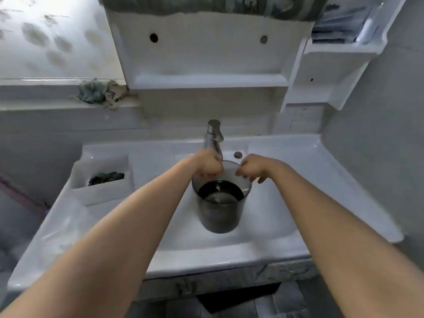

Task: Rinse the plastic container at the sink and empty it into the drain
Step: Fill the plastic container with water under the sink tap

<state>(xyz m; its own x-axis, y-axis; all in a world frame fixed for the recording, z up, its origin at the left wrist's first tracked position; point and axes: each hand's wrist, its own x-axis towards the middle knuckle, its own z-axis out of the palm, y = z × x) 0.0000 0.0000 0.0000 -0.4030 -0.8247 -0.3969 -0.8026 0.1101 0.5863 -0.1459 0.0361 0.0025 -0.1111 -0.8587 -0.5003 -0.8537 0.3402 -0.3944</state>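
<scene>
A smoky grey see-through plastic container (219, 214) stands upright in the white sink basin (270, 216), right under the chrome faucet (214, 136). Water lies in its bottom half. My left hand (207, 165) grips the far left of its rim with curled fingers. My right hand (253, 167) pinches the far right of the rim. Both forearms reach in from the lower corners. The drain is hidden beneath the container.
A white tray (101, 177) holding a dark cloth sits on the left counter. A crumpled rag (101, 91) lies on the ledge at the back left. White shelves (211, 81) hang above the faucet. A small round cap (238, 154) sits beside the faucet.
</scene>
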